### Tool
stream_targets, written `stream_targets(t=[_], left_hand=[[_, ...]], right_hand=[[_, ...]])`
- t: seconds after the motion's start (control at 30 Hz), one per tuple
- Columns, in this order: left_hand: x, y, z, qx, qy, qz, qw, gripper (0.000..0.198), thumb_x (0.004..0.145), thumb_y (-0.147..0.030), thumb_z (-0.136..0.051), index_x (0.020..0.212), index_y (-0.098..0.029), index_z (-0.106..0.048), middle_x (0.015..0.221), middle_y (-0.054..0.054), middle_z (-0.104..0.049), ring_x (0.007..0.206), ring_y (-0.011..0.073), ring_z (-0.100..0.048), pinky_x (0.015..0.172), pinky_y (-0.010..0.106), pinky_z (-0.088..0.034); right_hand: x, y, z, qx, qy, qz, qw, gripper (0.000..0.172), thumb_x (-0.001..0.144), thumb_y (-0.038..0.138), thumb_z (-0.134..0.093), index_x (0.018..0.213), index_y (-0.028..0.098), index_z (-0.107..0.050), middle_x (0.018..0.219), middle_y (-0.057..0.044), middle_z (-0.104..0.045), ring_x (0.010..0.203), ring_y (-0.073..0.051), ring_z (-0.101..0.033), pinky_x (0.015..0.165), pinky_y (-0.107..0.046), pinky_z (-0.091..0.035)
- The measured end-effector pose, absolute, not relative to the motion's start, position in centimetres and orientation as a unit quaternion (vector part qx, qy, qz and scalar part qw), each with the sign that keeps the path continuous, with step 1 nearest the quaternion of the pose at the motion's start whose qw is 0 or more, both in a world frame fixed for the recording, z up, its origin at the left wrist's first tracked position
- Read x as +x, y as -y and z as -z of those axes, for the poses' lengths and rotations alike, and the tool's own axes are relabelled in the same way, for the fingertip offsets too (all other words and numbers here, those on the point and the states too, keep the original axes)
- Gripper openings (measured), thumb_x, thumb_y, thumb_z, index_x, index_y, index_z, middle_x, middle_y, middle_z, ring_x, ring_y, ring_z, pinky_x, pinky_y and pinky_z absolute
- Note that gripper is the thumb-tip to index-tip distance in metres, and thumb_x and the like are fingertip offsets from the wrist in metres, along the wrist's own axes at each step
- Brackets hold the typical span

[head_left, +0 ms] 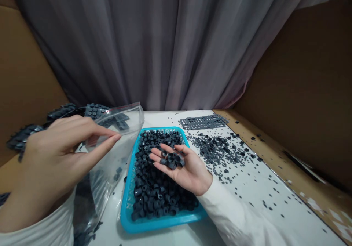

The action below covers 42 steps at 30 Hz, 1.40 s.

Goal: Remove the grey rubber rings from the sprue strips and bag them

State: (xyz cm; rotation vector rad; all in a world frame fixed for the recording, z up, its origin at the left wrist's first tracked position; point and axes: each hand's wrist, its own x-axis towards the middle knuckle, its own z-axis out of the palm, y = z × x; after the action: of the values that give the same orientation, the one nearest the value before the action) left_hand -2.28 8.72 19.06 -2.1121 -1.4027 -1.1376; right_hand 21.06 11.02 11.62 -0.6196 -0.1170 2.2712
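My left hand point(63, 147) is closed in a pinch, thumb against forefinger, at the lip of a clear zip bag point(110, 165) with a red line along its mouth. The bag hangs beside a blue plastic basket point(127, 202). My right hand point(189, 169) lies palm up over the basket, cradling several small black plastic caps point(172, 160) in its palm with the fingers loosely stretched. Under it, the basket is filled with many more loose black caps point(156, 194), short hollow cylinders by their look. Part of the pile is hidden by my right hand.
Dark grey studded plastic pieces point(96, 110) lie at the back left. A flat grey lattice strip point(203, 122) rests at the back right. Small black bits point(220, 150) are scattered over the white tabletop point(247, 198). Cardboard walls point(308, 84) and a grey curtain point(154, 44) enclose the space.
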Motion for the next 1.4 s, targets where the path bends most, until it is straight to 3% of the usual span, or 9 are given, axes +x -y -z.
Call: stream_targets(t=[0.1,0.27,0.53,0.77,1.07,1.4], left_hand=[[-2.4,-8.6,-19.2,-0.788,0.457,0.387,0.142,0.004,0.077,-0.027,-0.061,0.074,-0.027,-0.064,0.062,-0.004,-0.058,0.061,0.0142,-0.051,0.064,0.029,-0.039],[-1.8,-8.4,-19.5,-0.841,0.404,0.337,0.124,0.009,0.078,-0.027,-0.059,0.069,-0.026,-0.062,0.062,-0.003,-0.058,0.062,0.0145,-0.052,0.065,0.029,-0.038],[-1.2,-8.7,-19.2,-0.870,0.342,0.335,0.116,0.007,0.079,-0.025,-0.059,0.072,-0.025,-0.061,0.063,-0.003,-0.059,0.060,0.0135,-0.052,0.065,0.029,-0.038],[-0.9,-9.0,-19.2,-0.874,0.322,0.343,0.123,0.007,0.079,-0.024,-0.061,0.072,-0.024,-0.060,0.061,-0.004,-0.059,0.058,0.0124,-0.051,0.063,0.029,-0.037],[-1.0,-8.8,-19.2,-0.877,0.323,0.335,0.121,0.006,0.079,-0.024,-0.061,0.073,-0.025,-0.059,0.062,-0.005,-0.058,0.059,0.0124,-0.051,0.065,0.029,-0.037],[-0.7,-8.8,-19.2,-0.875,0.321,0.341,0.122,0.010,0.081,-0.026,-0.059,0.071,-0.024,-0.059,0.061,-0.005,-0.057,0.061,0.0118,-0.051,0.065,0.028,-0.037]], right_hand=[[20.9,-10.7,-12.1,-0.237,0.050,-0.895,0.375,0.035,0.081,0.024,-0.038,0.108,0.004,-0.050,0.112,-0.024,-0.058,0.109,-0.031,-0.057,0.080,-0.037,-0.052],[20.9,-9.8,-13.1,-0.236,0.066,-0.895,0.372,0.041,0.080,0.025,-0.044,0.113,0.002,-0.047,0.114,-0.025,-0.057,0.106,-0.031,-0.059,0.079,-0.036,-0.053],[20.6,-8.5,-14.2,-0.269,0.126,-0.875,0.382,0.054,0.065,-0.005,-0.050,0.118,0.008,-0.046,0.120,-0.015,-0.058,0.108,-0.024,-0.059,0.090,-0.030,-0.048],[20.2,-8.4,-13.7,-0.255,0.144,-0.878,0.378,0.052,0.056,-0.010,-0.052,0.105,0.009,-0.052,0.109,-0.012,-0.064,0.108,-0.022,-0.059,0.092,-0.029,-0.046],[20.5,-9.1,-13.7,-0.256,0.065,-0.882,0.390,0.042,0.079,0.022,-0.044,0.115,0.001,-0.049,0.121,-0.022,-0.055,0.109,-0.029,-0.057,0.085,-0.034,-0.051],[20.4,-10.4,-12.8,-0.330,0.012,-0.826,0.457,0.032,0.085,0.019,-0.036,0.110,0.007,-0.052,0.120,-0.019,-0.057,0.117,-0.029,-0.051,0.078,-0.035,-0.055]])
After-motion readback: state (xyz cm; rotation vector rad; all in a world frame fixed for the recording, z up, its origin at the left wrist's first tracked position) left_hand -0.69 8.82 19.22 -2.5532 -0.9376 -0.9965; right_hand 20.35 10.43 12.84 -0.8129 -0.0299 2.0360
